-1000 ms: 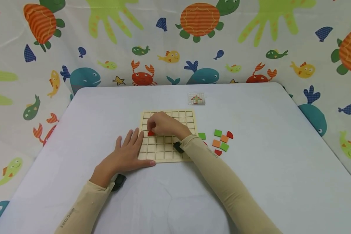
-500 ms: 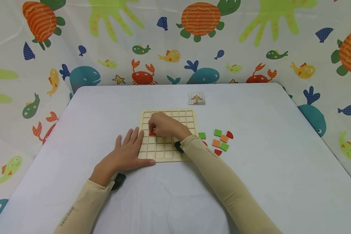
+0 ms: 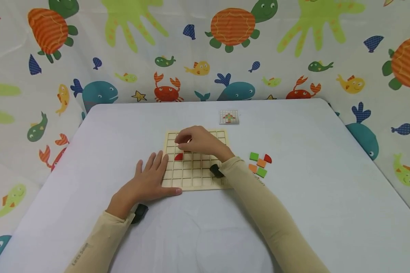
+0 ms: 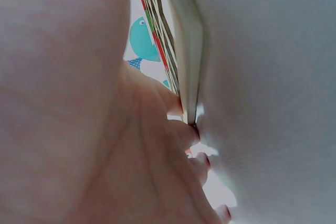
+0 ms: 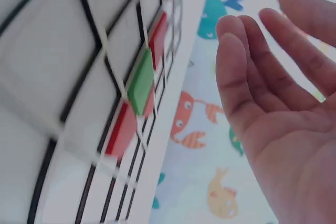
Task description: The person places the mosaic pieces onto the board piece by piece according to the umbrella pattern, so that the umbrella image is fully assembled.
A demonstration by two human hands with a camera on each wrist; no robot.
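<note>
My left hand lies flat with fingers spread at the left edge of the wooden grid board, its thumb along the front edge. In the left wrist view the fingertips meet the board's rim. Above the board, my right hand hovers with loosely bent fingers and holds nothing. A red quarter-circle piece sits in a square below its fingertips. The right wrist view shows a green square piece among several red pieces on the grid; from the head the hand covers most of these.
Right of the board lie loose pieces: green squares, orange squares and a red quarter-circle, partly behind the right sleeve. Behind the board lies a small pattern card. A printed curtain hangs past the white table.
My right hand has let go of the red quarter-circle piece, which stays in its square, and has lifted slightly up and to the right. My left hand has kept its place.
</note>
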